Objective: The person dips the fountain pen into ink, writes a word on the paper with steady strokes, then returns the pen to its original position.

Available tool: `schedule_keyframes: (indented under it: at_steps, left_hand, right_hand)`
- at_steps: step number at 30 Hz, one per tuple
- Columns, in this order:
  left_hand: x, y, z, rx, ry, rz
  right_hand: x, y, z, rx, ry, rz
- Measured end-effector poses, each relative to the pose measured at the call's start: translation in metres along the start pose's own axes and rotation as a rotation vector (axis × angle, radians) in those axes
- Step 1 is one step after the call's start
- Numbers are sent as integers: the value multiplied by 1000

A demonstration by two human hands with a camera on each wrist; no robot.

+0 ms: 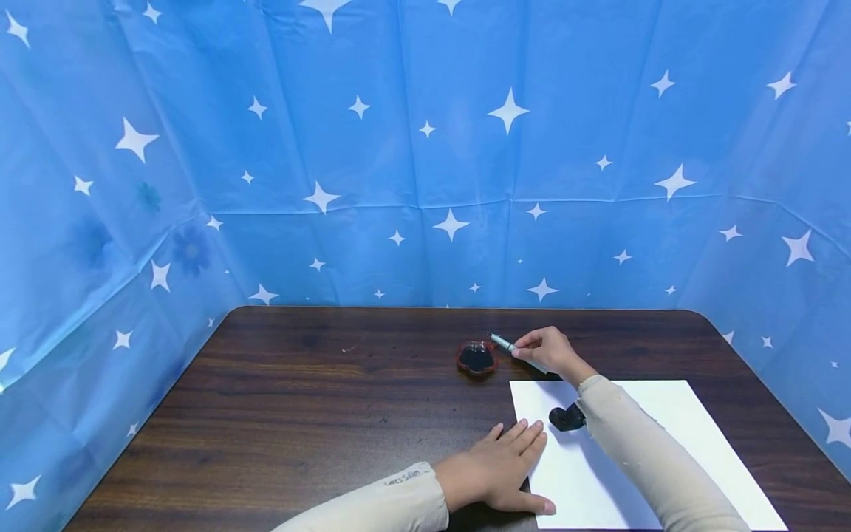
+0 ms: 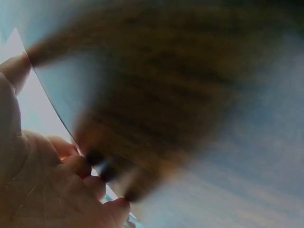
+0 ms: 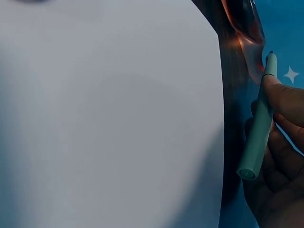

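My right hand [image 1: 548, 351] pinches a pale green pen [image 3: 259, 123] between thumb and fingers, beyond the far edge of the paper. Its dark tip points to the left, close to the rim of a small reddish dish [image 1: 459, 359] with a glossy black filling. Whether tip and dish touch, I cannot tell. White paper [image 1: 665, 443] lies at the right of the table. My left hand [image 1: 495, 469] is flat with spread fingers, its fingertips and thumb resting on the paper's left edge. In the left wrist view the palm and curved fingertips show, the rest blurred.
A black rounded object [image 1: 566, 419] shows over the paper beside the right sleeve [image 1: 654, 458]. The dark wood table [image 1: 299, 399] stretches to the left. Blue cloth with white stars [image 1: 412, 162] hangs behind the table and at both sides.
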State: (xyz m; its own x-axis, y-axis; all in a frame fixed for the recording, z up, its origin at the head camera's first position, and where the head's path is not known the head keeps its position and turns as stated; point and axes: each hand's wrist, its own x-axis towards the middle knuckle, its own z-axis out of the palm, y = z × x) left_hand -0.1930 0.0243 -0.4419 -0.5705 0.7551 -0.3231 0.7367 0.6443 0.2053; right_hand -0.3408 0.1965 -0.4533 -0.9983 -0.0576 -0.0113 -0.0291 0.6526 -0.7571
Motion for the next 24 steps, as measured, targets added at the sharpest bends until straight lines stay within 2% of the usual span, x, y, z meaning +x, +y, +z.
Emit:
schedule_keyframes:
  at_steps: [10, 24]
  left_hand:
    - [0, 2, 1, 53, 11, -17]
    - [0, 2, 1, 17, 6, -12]
  right_hand:
    - [-1, -3, 3, -53, 17, -33]
    - [-4, -3, 1, -72, 14, -50]
